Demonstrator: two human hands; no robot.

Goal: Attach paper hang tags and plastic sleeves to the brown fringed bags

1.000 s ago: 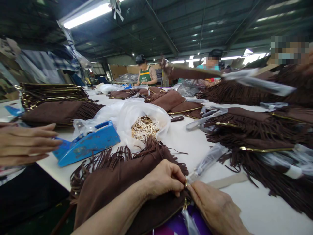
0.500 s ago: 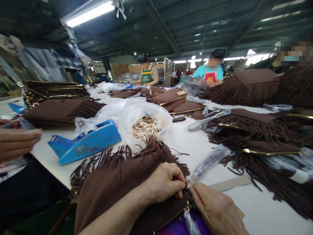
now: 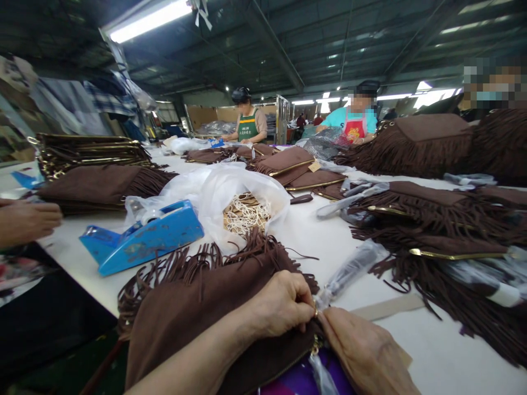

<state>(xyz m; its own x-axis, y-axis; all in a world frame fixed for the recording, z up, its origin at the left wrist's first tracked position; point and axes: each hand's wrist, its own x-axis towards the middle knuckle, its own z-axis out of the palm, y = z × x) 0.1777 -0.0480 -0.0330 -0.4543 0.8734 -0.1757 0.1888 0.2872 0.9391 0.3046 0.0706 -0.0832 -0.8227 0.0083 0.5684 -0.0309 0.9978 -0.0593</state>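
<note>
Two hands meet at the near edge of the table, over a brown fringed bag (image 3: 197, 312) that lies flat there with its fringe fanned toward the table's middle. The left hand (image 3: 280, 304) is curled, thumb and forefinger pressed together on a small gold ring (image 3: 316, 312) at the bag's upper corner. The right hand (image 3: 362, 351) comes in from the other side, its fingertips closed on the same fitting, so the two hands touch at that point. A plastic-wrapped strap (image 3: 349, 271) runs from the ring out across the white table (image 3: 313, 230) toward its far right. Under the bag's near corner a purple sheet (image 3: 296, 381) shows, with a strip of clear film over it.

Just beyond the fringe sits a white plastic bag (image 3: 222, 189), open, with pale corded tags (image 3: 245, 214) inside. Beside it, toward the left edge, stands a blue tape dispenser (image 3: 144, 236). At the left edge another person's hand (image 3: 27, 222) rests loosely closed. Behind the dispenser lies a stack of brown fringed bags (image 3: 102, 186), and farther back a pile with gold trims (image 3: 86, 151). Along the right edge more fringed bags (image 3: 444, 230) lie spread, some with gold bars. At the far end two people in aprons (image 3: 247, 126) stand at the table.
</note>
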